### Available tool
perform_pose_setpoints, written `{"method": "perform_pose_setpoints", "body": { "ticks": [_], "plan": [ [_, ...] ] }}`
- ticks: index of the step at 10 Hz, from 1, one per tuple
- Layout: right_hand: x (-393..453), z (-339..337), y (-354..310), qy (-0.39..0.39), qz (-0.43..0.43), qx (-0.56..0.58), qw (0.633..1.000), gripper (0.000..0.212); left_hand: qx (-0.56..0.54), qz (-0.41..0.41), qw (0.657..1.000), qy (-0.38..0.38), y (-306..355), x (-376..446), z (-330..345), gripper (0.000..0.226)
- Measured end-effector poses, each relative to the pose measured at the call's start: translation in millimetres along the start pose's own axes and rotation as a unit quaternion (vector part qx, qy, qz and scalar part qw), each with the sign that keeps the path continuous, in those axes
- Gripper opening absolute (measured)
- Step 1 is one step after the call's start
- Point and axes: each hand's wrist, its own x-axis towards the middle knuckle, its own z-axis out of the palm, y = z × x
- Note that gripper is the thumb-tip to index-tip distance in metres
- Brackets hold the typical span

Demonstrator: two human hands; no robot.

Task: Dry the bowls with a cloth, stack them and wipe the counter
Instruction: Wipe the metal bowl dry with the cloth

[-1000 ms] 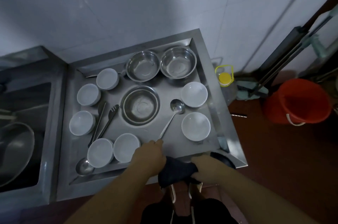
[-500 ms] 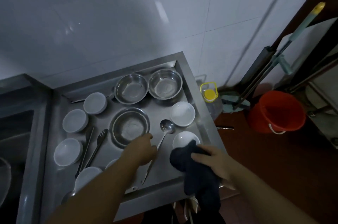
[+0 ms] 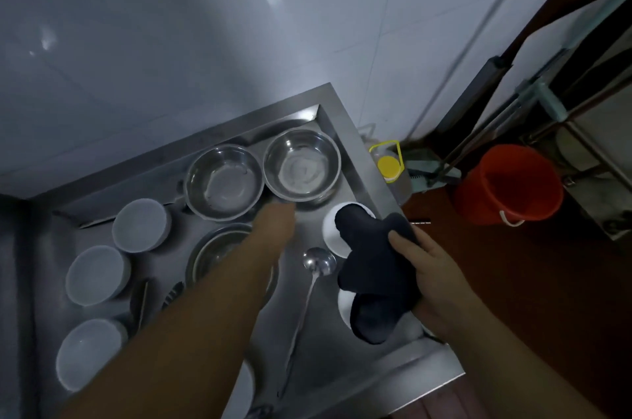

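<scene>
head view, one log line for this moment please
left hand: reaching toward steel bowl | right hand: holds dark cloth | stacking: none

Orange bucket [image 3: 509, 184]; blurred ladle [image 3: 318, 263].

Two bare forearms enter from the bottom edge — no sleeves, watch or bracelets show on either. The left hand [image 3: 277, 217] is motion-blurred, its fingers indistinct; the right hand [image 3: 432, 276] is ungloved, with no rings visible.
</scene>
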Motion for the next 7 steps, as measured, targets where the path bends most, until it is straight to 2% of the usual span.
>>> {"method": "perform_pose_setpoints", "body": {
  "ticks": [1,3,4,5,7],
  "plan": [
    [12.7,3.5,3.1,0.019,0.002,0.018,1.0,0.037,-0.072,-0.05,0.996,0.01,-5.0,39.9,12.1,0.049],
    [18.9,11.4,6.0,0.023,0.003,0.027,0.999,0.022,-0.181,-0.105,0.978,-0.017,2.7,67.3,14.2,0.042],
    [14.8,15.3,2.9,0.027,-0.001,0.031,0.999,0.026,-0.218,-0.105,0.97,-0.022,6.4,68.7,14.4,0.039],
    [8.4,18.3,-2.9,0.045,-0.002,0.032,0.999,0.024,-0.257,-0.067,0.964,-0.017,7.9,66.7,14.9,0.041],
    [-12.1,30.3,-27.3,0.029,-0.031,0.026,0.999,0.016,-0.278,-0.029,0.96,0.006,12.4,31.7,0.2,0.035]
  ]
}}
